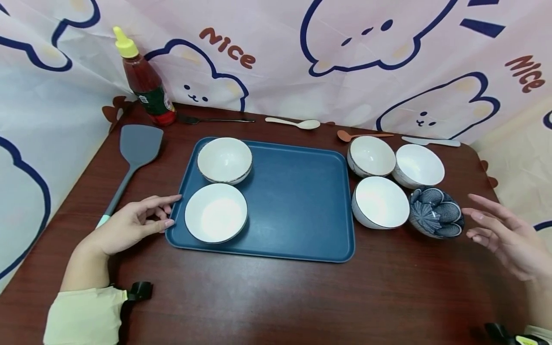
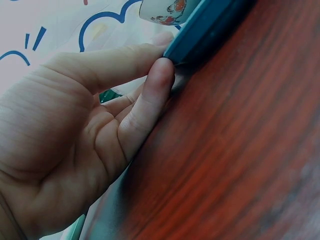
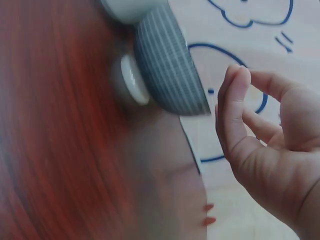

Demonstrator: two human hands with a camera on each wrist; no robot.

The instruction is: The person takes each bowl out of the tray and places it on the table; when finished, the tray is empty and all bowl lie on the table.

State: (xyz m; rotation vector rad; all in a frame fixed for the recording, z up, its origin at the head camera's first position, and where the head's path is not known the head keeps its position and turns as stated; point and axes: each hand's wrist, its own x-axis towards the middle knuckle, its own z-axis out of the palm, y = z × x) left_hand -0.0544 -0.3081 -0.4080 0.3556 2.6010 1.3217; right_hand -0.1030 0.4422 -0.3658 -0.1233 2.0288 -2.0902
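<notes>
Here the left hand (image 1: pixel 129 224) rests on the desk (image 1: pixel 276 297), fingers straight, thumb tip touching the blue tray's (image 1: pixel 297 211) left edge. The right hand (image 1: pixel 504 235) hovers relaxed and empty just beside the patterned blue bowl (image 1: pixel 435 212), right of the tray.

The blue tray (image 1: pixel 297 206) lies flat on the table, two white bowls on its left side. The blue patterned bowl (image 1: pixel 436 212) stands upright right of it, beside a white bowl.

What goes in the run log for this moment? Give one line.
left hand: touches blue tray edge | right hand: open beside patterned bowl, not touching | tray: two white bowls
</notes>
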